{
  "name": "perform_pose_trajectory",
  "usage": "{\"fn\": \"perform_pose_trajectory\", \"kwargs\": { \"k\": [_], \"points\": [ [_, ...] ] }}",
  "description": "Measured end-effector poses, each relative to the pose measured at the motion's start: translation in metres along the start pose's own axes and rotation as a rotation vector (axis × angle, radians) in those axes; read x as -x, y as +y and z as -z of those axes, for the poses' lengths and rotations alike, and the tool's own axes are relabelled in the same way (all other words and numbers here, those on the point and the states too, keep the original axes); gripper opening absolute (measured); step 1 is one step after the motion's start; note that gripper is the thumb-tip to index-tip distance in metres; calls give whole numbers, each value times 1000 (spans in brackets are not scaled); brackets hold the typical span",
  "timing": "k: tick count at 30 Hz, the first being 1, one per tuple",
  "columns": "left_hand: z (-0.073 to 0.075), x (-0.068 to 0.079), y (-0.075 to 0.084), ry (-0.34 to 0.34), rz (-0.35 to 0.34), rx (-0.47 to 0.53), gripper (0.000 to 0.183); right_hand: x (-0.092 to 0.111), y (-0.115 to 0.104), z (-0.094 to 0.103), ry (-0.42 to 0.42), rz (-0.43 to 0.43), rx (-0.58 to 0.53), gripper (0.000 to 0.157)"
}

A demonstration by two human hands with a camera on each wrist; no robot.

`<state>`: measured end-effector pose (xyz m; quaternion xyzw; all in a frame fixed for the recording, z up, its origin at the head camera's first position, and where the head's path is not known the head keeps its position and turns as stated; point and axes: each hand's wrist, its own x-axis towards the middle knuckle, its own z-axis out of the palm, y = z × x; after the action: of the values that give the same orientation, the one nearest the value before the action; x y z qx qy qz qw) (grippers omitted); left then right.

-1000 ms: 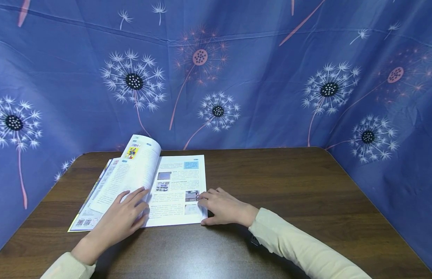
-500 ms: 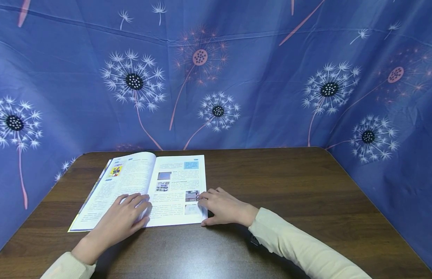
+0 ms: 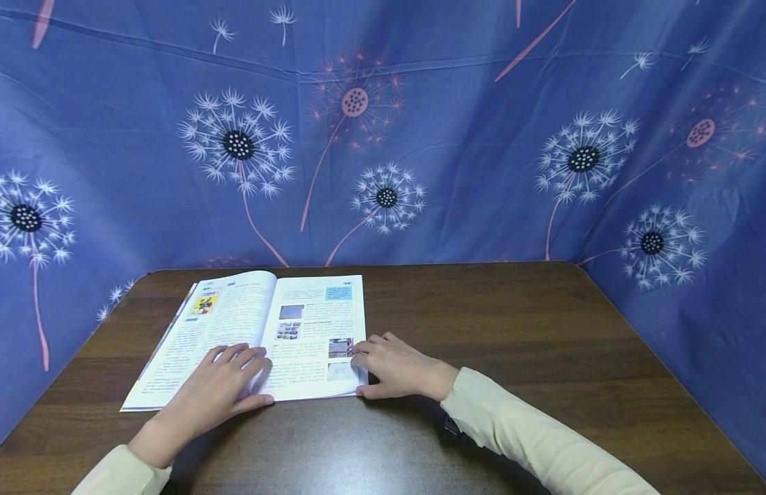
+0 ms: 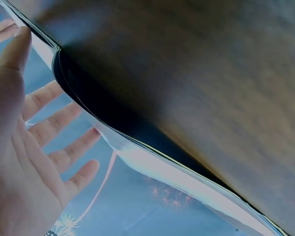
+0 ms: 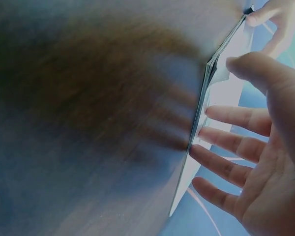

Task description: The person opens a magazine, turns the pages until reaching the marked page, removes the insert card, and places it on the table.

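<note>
An open book (image 3: 318, 299), with printed text and small pictures, lies on the brown table. My left hand (image 3: 210, 385) rests across the lower left page beside the fold, fingers fairly straight and thumb at the bottom edge. In the left wrist view those fingers (image 4: 51, 124) are spread over the paper and the left page bulges near the spine. My right hand (image 3: 404, 368) touches the right page's outer edge, its thumb by the lower corner. Seen from the right wrist, a page corner (image 5: 221, 73) stands slightly raised beside the thumb; whether the thumb touches it I cannot tell.
The brown wooden table (image 3: 513, 323) extends right of the book and toward the front. Behind it hangs a blue cloth (image 3: 469, 172) with a dandelion print, also along both sides. A dark wrist strap (image 3: 450, 425) shows under the right sleeve.
The page that stood raised and curled on the left has come down flat. The left thumb has moved right along the bottom edge. My right hand has hardly moved.
</note>
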<state>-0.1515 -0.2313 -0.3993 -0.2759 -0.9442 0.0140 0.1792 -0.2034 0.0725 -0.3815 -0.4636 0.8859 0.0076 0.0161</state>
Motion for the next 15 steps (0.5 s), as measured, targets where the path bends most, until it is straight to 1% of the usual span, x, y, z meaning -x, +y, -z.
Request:
{"fn": "perform_pose_trajectory", "kwargs": {
  "k": [6,12,15],
  "points": [
    [0,0,0,8,-11,-2,59,0,0,1,12,15,-4,39],
    [-1,0,1,-3,-8,-10,62,-1,1,0,31,12,-4,42],
    [-3,0,1,-15,-1,-9,62,-2,2,-2,56,15,3,40]
  ]
}}
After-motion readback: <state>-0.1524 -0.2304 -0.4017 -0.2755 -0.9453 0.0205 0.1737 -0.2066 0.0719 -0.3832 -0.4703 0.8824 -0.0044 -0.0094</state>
